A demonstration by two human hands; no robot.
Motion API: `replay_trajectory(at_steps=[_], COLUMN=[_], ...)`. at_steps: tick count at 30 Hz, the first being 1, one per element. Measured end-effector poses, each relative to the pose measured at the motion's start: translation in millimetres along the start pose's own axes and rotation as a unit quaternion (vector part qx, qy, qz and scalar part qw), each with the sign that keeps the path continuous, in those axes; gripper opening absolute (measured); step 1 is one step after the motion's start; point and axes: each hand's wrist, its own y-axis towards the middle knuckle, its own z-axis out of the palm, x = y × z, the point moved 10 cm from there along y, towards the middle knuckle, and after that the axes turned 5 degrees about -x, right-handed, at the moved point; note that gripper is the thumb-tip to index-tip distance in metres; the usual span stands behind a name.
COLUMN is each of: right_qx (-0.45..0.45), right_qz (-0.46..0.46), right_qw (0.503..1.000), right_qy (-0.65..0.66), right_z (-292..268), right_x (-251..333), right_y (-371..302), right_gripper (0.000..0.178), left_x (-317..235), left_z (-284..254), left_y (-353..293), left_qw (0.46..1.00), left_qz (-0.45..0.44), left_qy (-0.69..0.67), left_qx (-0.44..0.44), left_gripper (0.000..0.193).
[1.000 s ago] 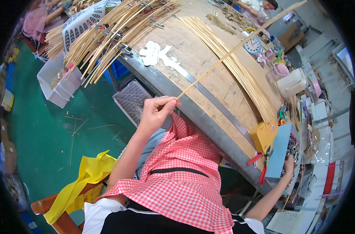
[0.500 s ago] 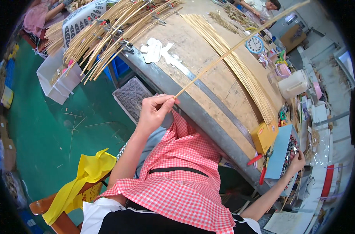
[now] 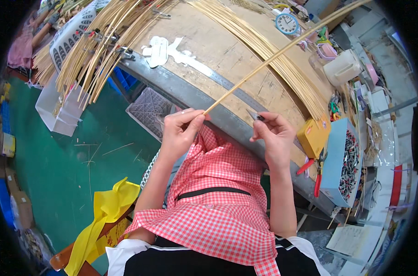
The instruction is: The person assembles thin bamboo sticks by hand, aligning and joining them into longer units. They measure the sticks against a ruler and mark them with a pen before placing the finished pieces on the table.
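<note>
My left hand [image 3: 182, 131] pinches the near end of a long, thin bamboo strip [image 3: 269, 60], which slants up to the far right across the workbench. To its right, over the bench's front edge, my right hand [image 3: 274, 133] holds a small metal alligator clip [image 3: 255, 116] with a dark grip between thumb and forefinger. The clip is apart from the strip. A light blue box [image 3: 334, 161] on the bench at the right is full of similar clips with red and black grips [image 3: 350, 161].
More bamboo strips [image 3: 264, 53] lie in a row along the workbench [image 3: 172, 92]. Clipped bundles [image 3: 103, 41] overhang its left end. A steel ruler [image 3: 218, 79] and white cut-outs [image 3: 159, 50] lie nearer. Red-handled pliers [image 3: 317, 177] and a yellow box [image 3: 312, 138] are beside the blue box.
My right hand has come out of the blue box with a clip and moved left, near my left hand. The view has shifted slightly; my left hand still holds the strip's end.
</note>
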Motion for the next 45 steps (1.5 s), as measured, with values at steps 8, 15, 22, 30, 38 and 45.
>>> replay_trajectory(at_steps=[8, 15, 22, 30, 38, 45], right_qx=[0.02, 0.027, 0.018, 0.002, 0.007, 0.01], right_qz=[-0.014, -0.021, -0.051, -0.059, -0.069, -0.076], right_qw=[0.997, 0.991, 0.989, 0.989, 0.988, 0.992], right_qy=[0.068, 0.132, 0.134, 0.136, 0.141, 0.103], right_z=[26.5, 36.2, 35.4, 32.8, 36.1, 36.7], right_x=[11.3, 17.4, 21.7, 22.4, 25.1, 25.5], right_y=[-2.8, -2.3, -3.9, -4.9, -6.1, -6.7], right_gripper=[0.006, 0.003, 0.004, 0.007, 0.006, 0.009], left_x=[-8.7, -11.5, -12.2, -12.6, -14.5, -15.4], left_z=[7.7, 12.5, 13.6, 14.7, 14.4, 13.6], left_y=[-4.6, -7.1, -8.1, -8.4, -8.1, -7.3], left_qw=[0.999, 0.998, 0.998, 0.998, 0.998, 0.999], left_qz=[0.003, -0.015, -0.013, -0.023, -0.011, -0.005], left_qy=[-0.028, -0.041, -0.054, -0.042, -0.043, -0.021], left_qx=[0.023, 0.035, 0.037, 0.041, 0.035, 0.043], left_gripper=[0.015, 0.014, 0.013, 0.013, 0.012, 0.012])
